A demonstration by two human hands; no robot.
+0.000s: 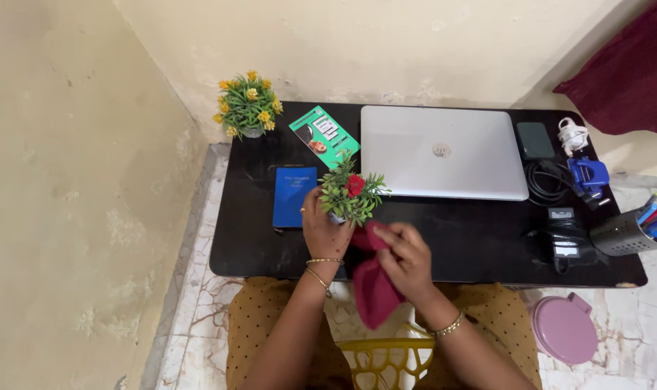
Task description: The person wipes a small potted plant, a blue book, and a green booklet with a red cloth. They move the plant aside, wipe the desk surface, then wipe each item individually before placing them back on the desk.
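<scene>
While the left hand grips a small potted plant with a red flower above the black desk's near middle, the right hand closes around a dark red cloth just beside the pot. A blue booklet lies left of the plant, a closed silver laptop to its far right.

Black desk against the wall, glossy top. Closed silver laptop at centre-back. Left of laptop: green card, blue booklet nearer the front, yellow-flowered pot plant at far back-left corner. Right of laptop: dark phone, white coiled cable, black cable loop, blue plug adapter, black power brick, mesh pen holder at right edge.
</scene>
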